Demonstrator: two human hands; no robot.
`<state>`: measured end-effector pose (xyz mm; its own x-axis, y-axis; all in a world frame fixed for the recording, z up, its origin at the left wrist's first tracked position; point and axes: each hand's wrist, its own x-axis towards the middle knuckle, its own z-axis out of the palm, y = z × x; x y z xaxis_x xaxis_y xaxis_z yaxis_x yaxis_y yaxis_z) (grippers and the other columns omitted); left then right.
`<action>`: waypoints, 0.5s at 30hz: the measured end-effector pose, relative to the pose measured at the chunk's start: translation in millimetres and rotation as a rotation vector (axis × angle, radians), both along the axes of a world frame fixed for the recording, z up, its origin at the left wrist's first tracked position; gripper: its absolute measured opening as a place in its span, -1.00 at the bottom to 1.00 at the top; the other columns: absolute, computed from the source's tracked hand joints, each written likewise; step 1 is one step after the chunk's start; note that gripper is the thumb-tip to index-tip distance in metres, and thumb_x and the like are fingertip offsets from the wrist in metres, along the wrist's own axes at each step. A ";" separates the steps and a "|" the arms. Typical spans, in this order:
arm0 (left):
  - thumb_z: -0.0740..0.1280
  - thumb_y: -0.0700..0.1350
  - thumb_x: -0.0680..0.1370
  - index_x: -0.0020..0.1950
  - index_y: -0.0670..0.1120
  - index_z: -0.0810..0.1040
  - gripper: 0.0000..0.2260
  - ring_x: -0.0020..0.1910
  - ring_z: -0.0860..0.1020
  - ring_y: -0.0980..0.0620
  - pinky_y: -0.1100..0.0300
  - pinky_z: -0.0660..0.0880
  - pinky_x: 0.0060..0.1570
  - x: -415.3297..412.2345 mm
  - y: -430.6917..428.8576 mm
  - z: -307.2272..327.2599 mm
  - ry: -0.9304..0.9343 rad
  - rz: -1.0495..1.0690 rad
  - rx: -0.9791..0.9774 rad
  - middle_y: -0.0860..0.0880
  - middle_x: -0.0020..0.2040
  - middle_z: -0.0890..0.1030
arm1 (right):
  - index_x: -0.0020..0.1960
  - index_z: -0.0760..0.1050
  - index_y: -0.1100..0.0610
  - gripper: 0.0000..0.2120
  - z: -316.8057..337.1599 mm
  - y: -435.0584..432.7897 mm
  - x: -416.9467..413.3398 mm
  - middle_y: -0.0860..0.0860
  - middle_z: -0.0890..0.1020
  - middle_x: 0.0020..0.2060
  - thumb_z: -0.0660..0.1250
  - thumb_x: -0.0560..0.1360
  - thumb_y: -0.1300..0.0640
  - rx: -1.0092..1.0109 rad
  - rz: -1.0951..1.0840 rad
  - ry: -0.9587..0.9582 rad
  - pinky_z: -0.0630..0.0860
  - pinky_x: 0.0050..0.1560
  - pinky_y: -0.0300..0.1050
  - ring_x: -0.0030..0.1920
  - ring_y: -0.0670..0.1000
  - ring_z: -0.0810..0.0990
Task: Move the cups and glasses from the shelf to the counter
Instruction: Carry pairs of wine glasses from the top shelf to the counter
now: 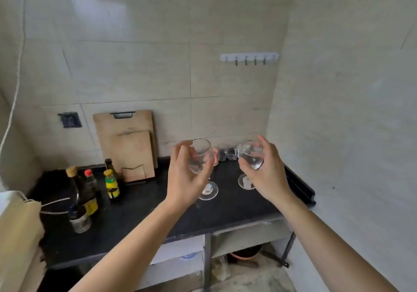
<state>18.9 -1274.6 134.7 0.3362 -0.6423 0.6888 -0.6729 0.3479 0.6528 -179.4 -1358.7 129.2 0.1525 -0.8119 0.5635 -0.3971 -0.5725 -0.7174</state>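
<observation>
Each of my hands holds a clear stemmed glass over the black counter [140,203]. My left hand [185,178] wraps the bowl of the left wine glass [200,156]; its round foot shows below my palm, near the counter. My right hand [268,174] grips the bowl of the right wine glass [250,154], whose foot also hovers close to the countertop. Behind them, against the back wall, stand three small clear glasses [226,152]. No shelf with cups is in view.
Two wooden cutting boards [128,142] lean on the wall at the back. Several sauce bottles [90,192] crowd the counter's left side. A hook rail [249,58] hangs on the tiles. Below the counter are open compartments [246,242].
</observation>
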 end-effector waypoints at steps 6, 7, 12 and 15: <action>0.45 0.17 0.45 0.38 0.09 0.30 -0.42 0.22 0.41 0.34 0.53 0.33 0.06 -11.8 -112.8 -10.6 0.121 -0.185 0.112 0.12 0.21 0.42 | 0.31 0.43 -0.09 -0.45 -6.8 -84.4 -34.3 -0.09 0.52 0.18 0.54 0.39 -0.02 0.099 -0.164 -0.085 0.33 -0.07 -0.61 0.02 -0.36 0.55; 0.44 0.19 0.44 0.43 0.09 0.26 -0.36 0.23 0.39 0.35 0.49 0.34 0.09 -13.8 -132.5 -17.1 0.134 -0.196 0.144 0.12 0.23 0.41 | 0.29 0.43 -0.12 -0.46 -11.2 -100.1 -39.8 -0.08 0.52 0.19 0.55 0.38 0.00 0.118 -0.169 -0.083 0.34 -0.08 -0.60 0.02 -0.34 0.56; 0.48 0.07 0.41 0.53 -0.01 0.21 -0.24 0.23 0.31 0.48 0.38 0.31 0.18 -20.5 -223.6 -52.8 0.148 -0.197 0.311 0.05 0.29 0.43 | 0.24 0.45 -0.17 -0.44 -40.2 -186.3 -55.5 -0.01 0.50 0.18 0.60 0.34 0.07 0.208 -0.175 -0.083 0.41 -0.01 -0.46 0.07 -0.14 0.61; 0.49 0.12 0.39 0.45 0.03 0.31 -0.31 0.16 0.29 0.53 0.46 0.29 0.08 -23.0 -284.2 -70.9 0.140 -0.153 0.362 0.05 0.27 0.46 | 0.22 0.46 -0.16 -0.46 -59.8 -254.5 -56.1 -0.09 0.50 0.10 0.59 0.33 0.09 0.250 -0.141 -0.097 0.45 0.00 -0.29 0.08 -0.09 0.61</action>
